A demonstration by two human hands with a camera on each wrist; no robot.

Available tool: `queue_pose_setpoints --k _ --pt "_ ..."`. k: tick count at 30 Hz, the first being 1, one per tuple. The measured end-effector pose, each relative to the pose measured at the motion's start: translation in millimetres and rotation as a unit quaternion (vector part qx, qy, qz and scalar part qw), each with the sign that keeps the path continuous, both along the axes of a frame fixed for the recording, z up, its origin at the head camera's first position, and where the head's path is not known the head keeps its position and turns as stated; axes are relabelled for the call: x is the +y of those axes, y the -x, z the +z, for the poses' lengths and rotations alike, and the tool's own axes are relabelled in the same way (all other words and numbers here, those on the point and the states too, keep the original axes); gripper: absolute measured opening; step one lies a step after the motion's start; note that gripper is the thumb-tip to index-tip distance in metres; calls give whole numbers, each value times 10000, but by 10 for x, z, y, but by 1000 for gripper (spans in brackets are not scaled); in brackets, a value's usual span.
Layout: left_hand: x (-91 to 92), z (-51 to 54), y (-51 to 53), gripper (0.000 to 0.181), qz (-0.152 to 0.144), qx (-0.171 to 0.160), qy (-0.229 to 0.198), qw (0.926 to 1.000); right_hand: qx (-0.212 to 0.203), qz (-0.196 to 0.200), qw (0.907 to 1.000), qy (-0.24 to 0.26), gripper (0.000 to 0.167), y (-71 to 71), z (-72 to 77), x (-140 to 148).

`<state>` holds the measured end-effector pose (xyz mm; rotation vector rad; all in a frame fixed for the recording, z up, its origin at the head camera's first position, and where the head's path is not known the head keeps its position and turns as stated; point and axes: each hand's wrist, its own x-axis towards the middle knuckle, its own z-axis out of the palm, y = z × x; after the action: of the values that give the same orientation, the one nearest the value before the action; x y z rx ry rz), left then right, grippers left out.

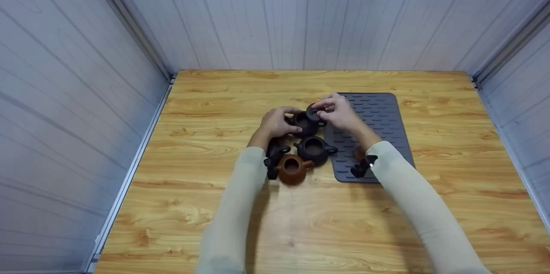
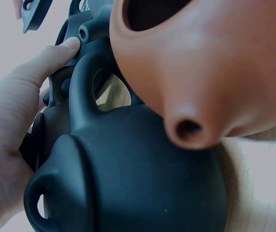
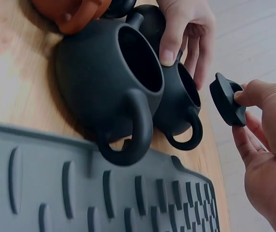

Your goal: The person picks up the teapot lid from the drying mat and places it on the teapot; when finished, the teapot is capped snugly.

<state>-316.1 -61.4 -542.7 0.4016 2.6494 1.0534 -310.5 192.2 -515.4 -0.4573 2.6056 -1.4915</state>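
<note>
Above dark teapot (image 3: pixel 175 108), dark lid (image 3: pixel 223 101) pinched between thumb and fingers of right hand (image 1: pixel 340 114); left hand (image 1: pixel 275 123) holding teapot.

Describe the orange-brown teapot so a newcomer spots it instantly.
In the head view, start at the gray mat on the wooden table and look left. The orange-brown teapot stands there, lowest of the teapots, its mouth uncovered. Its colour sets it apart from the dark teapots beside it.

An uncovered black teapot (image 3: pixel 175 110) stands upright toward the far edge of the table (image 1: pixel 172 222), handle toward the right edge, its matching knobbed lid (image 3: pixel 221 102) raised apart above it.
</note>
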Motion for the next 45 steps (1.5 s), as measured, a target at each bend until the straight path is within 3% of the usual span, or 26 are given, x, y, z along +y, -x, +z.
queue_pose_setpoints --k 14,30,40,45 --pt "-9 -4 11 65 -19 88 131 9999 -294 92 9995 69 27 -2 -61 -198" --pt "-4 -9 6 63 -7 -30 169 9999 -28 94 9996 277 24 1 -200 -261" --pt "-6 -13 7 64 24 46 173 9998 -159 236 9973 681 25 -8 -272 -280" --pt "-13 -14 2 64 21 87 252 9996 -145 239 9975 647 24 8 -313 -280"
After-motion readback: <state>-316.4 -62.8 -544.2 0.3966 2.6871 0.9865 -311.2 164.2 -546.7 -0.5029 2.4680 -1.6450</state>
